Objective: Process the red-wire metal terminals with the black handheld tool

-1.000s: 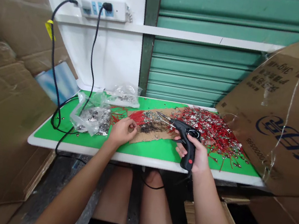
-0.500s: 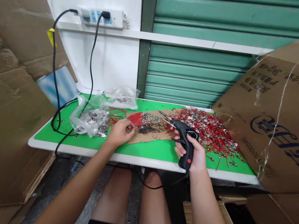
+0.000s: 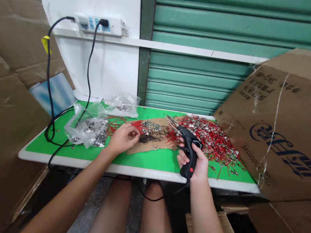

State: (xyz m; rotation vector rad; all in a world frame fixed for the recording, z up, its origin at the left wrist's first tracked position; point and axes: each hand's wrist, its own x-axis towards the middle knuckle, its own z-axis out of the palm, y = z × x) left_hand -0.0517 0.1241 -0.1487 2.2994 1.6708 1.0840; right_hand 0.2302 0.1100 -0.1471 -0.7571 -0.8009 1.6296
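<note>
My right hand (image 3: 195,164) grips a black soldering gun (image 3: 189,153) with a red button on its handle. Its thin metal tip (image 3: 172,121) points up and left, over the cardboard piece (image 3: 150,147). My left hand (image 3: 124,139) is closed in a pinch at the cardboard's left end; anything between the fingertips is too small to make out. Just beyond those fingers lies a row of red wires (image 3: 138,125) with shiny metal ends (image 3: 152,128). Dark scorch-like marks (image 3: 156,135) cover the cardboard beside the row.
A heap of red wires with metal pieces (image 3: 208,134) covers the right of the green tabletop (image 3: 159,164). Clear bags of small metal parts (image 3: 93,128) lie at left. Cardboard boxes (image 3: 295,127) flank both sides. Black cables (image 3: 48,64) run from a power strip (image 3: 99,25).
The camera view has shifted, so the table sits slightly lower and further left. Both hands have moved a little rightward relative to the table; their grips look the same.
</note>
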